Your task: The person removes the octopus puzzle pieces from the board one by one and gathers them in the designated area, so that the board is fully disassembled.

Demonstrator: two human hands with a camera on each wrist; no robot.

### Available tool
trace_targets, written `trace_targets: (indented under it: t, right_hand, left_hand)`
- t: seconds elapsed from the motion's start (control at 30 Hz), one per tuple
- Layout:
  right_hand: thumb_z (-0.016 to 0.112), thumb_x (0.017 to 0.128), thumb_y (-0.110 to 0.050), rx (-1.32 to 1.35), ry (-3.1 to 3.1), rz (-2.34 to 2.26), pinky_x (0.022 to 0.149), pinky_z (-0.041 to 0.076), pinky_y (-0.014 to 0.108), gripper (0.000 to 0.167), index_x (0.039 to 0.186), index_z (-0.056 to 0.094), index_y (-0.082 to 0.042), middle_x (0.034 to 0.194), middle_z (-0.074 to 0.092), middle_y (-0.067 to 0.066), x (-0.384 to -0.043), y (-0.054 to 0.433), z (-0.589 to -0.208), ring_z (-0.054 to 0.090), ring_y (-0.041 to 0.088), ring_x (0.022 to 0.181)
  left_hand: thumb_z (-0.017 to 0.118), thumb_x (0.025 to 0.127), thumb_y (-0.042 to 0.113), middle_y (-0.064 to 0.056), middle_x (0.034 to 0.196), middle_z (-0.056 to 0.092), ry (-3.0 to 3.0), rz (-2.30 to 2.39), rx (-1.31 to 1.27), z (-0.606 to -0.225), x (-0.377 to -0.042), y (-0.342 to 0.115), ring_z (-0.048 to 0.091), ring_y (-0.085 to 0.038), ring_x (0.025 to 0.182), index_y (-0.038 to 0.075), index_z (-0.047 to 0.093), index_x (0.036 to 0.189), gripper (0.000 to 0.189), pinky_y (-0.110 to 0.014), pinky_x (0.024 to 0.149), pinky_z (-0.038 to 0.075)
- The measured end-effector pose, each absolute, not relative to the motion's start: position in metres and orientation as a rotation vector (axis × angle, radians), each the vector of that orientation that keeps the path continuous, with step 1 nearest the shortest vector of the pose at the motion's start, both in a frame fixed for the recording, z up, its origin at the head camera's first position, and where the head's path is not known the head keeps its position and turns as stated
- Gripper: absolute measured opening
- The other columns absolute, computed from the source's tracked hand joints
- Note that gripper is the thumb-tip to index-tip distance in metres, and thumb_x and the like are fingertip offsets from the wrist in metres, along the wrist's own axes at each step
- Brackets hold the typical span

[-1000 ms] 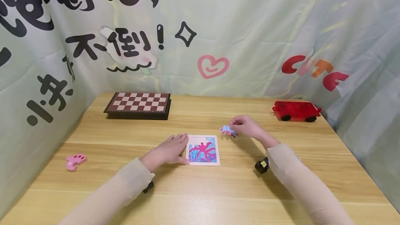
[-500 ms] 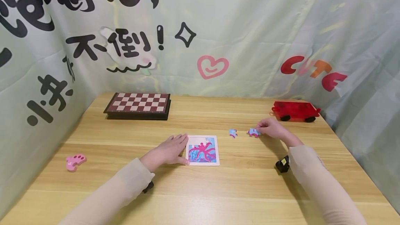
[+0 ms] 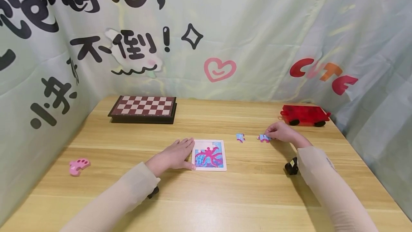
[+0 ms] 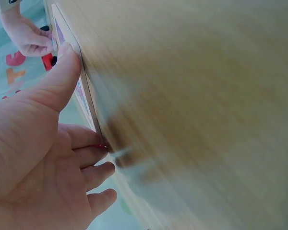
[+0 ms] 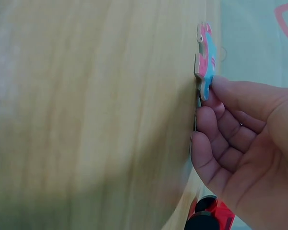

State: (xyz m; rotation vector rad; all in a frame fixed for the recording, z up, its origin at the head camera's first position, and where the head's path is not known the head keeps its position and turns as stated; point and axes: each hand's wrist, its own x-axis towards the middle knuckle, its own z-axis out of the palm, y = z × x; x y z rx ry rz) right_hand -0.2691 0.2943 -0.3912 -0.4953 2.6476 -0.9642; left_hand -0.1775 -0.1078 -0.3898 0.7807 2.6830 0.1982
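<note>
Right of the puzzle tray (image 3: 201,145), right hand (image 3: 284,133) has fingers pinching a puzzle piece (image 5: 210,57) by one edge, so it could slip; left hand (image 3: 173,154), fingers straight, touches tray.

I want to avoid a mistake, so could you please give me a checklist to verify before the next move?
1. Held piece is pinched by the right grip: ok.
2. Left grip touches the puzzle tray at its left edge: ok.
3. Upper-left gap is uncovered: ok.
4. Loose piece is out of the way: not ok, it lies between puzzle tray and held piece.
5. Held piece fits the gap: cannot tell.
</note>
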Motion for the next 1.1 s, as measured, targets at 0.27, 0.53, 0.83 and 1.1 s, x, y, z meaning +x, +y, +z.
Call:
trace_targets:
  t: [0.27,0.53,0.83,1.1]
  right_hand:
    - [0.058,0.088,-0.001,-0.483,2.639,-0.943,0.055,0.039,0.023,0.012,0.087,0.064,0.009,0.071,0.057,0.0,-0.272,0.292,-0.389,0.043,0.012,0.062]
    - [0.058,0.088,-0.002,-0.497,2.701,-0.922,0.058,0.041,0.026,0.012,0.089,0.065,0.008,0.076,0.062,0.003,-0.269,0.287,-0.385,0.046,0.013,0.065]
    - [0.059,0.089,-0.007,-0.677,2.737,-0.943,0.07,0.049,0.036,0.017,0.099,0.064,0.006,0.089,0.065,0.01,-0.258,0.237,-0.366,0.059,0.022,0.079]
    - [0.062,0.087,-0.006,-0.823,2.617,-0.995,0.062,0.048,0.029,0.016,0.098,0.064,0.005,0.084,0.064,0.007,-0.245,0.185,-0.368,0.057,0.019,0.07]
  left_hand:
    - [0.06,0.083,0.05,-0.016,0.15,0.017,2.684,0.192,0.785,-0.39,-0.178,-0.108,0.015,-0.03,0.136,-0.004,0.025,0.142,0.088,-0.045,0.11,0.011]
    - [0.06,0.083,0.05,-0.017,0.15,0.018,2.685,0.191,0.795,-0.389,-0.177,-0.108,0.015,-0.031,0.136,-0.005,0.025,0.142,0.088,-0.045,0.109,0.011]
    - [0.06,0.083,0.049,-0.017,0.15,0.018,2.682,0.193,0.782,-0.387,-0.176,-0.107,0.015,-0.031,0.136,-0.005,0.025,0.142,0.088,-0.045,0.11,0.011]
    - [0.06,0.083,0.05,-0.016,0.15,0.018,2.678,0.19,0.78,-0.387,-0.176,-0.106,0.015,-0.031,0.136,-0.004,0.025,0.142,0.088,-0.045,0.109,0.012]
